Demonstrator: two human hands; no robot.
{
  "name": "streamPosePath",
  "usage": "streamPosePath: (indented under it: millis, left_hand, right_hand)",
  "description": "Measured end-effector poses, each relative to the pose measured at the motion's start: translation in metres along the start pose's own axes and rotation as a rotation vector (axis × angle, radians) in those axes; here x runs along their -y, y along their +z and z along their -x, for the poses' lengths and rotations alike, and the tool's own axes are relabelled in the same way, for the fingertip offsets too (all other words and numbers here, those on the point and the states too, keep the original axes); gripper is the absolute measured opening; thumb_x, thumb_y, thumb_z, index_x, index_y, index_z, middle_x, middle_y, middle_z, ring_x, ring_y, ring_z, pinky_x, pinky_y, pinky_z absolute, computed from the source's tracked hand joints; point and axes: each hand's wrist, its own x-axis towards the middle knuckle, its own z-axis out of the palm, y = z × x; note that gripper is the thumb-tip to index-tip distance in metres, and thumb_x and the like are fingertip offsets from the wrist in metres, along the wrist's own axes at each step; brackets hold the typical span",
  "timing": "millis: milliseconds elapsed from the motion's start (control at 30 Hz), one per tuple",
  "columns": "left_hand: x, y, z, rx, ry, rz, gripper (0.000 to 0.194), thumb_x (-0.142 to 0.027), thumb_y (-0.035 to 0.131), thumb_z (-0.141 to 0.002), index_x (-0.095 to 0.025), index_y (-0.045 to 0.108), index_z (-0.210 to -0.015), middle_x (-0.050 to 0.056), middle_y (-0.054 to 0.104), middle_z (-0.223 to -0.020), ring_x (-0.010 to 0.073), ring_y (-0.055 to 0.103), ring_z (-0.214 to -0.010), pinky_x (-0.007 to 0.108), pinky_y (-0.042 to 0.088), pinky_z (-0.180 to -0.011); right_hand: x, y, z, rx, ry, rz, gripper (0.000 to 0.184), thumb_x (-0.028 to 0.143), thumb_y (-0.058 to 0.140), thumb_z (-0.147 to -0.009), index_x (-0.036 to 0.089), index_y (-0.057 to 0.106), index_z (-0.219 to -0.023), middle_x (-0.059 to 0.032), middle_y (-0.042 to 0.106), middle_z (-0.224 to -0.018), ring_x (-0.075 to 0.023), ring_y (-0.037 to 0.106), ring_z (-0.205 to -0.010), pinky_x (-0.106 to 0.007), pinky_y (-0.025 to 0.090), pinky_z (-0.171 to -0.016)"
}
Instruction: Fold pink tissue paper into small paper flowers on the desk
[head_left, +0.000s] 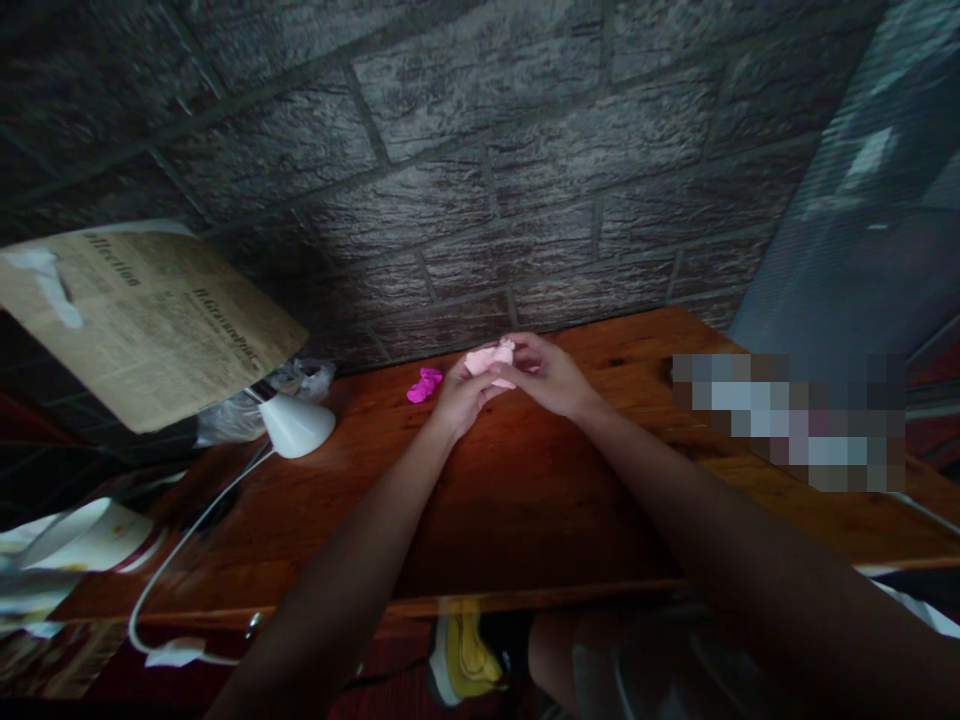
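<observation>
2 forearms (pixel 697 500) reach over the desk (pixel 525 510), left hand (pixel 462 398) and right hand (pixel 553 378) both grasping 1 pale pink lump (pixel 487 358); 1 magenta lump (pixel 424 386) lies just beside the left hand.

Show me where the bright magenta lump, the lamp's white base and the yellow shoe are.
Magenta lump (pixel 425 386): head view, middle of its crumpled surface.
Lamp's white base (pixel 297 428): head view, side of the cone.
Yellow shoe (pixel 474 655): head view, the yellow upper.
</observation>
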Motion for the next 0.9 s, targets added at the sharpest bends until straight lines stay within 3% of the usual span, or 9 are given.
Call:
streamPosePath:
  millis: [167, 433, 800, 900]
  left_hand:
    - [-0.002, 0.002, 0.001, 0.033, -0.031, -0.025, 0.042, -0.021, 0.089, -0.063, -0.019, 0.073, -0.102, 0.003, 0.076, -0.094, 0.0163, 0.070, -0.084, 0.033, 0.056, -0.083]
    - [-0.011, 0.002, 0.004, 0.084, -0.079, 0.002, 0.029, -0.018, 0.088, -0.064, -0.016, 0.074, -0.090, 0.004, 0.076, -0.087, 0.0141, 0.069, -0.073, 0.029, 0.055, -0.074]
    - [-0.020, -0.004, 0.006, 0.172, -0.158, 0.030, 0.026, -0.016, 0.087, -0.065, -0.016, 0.072, -0.086, 0.003, 0.072, -0.078, 0.0086, 0.063, -0.061, 0.021, 0.048, -0.057]
    - [-0.019, -0.006, 0.007, 0.168, -0.177, 0.018, 0.027, -0.018, 0.087, -0.065, -0.016, 0.071, -0.087, 0.002, 0.072, -0.077, 0.0094, 0.063, -0.061, 0.022, 0.049, -0.059]
  right_hand:
    - [0.005, -0.001, 0.000, -0.031, -0.042, 0.068, 0.031, 0.047, 0.072, -0.083, 0.020, 0.070, -0.099, -0.0038, 0.074, -0.087, -0.0178, 0.068, -0.077, -0.032, 0.053, -0.073]
    - [0.015, -0.004, -0.003, 0.103, 0.169, -0.225, 0.053, 0.070, 0.072, -0.075, 0.017, 0.070, -0.083, -0.0029, 0.070, -0.074, -0.0139, 0.063, -0.067, -0.028, 0.053, -0.066]
    - [0.014, -0.005, -0.001, 0.146, 0.275, -0.361, 0.054, 0.072, 0.076, -0.070, 0.020, 0.074, -0.083, -0.0055, 0.074, -0.081, -0.0142, 0.067, -0.073, -0.025, 0.054, -0.067]
    - [0.012, -0.006, -0.001, 0.144, 0.338, -0.375, 0.051, 0.070, 0.076, -0.072, 0.019, 0.073, -0.082, -0.0072, 0.075, -0.083, -0.0154, 0.068, -0.075, -0.026, 0.054, -0.067]
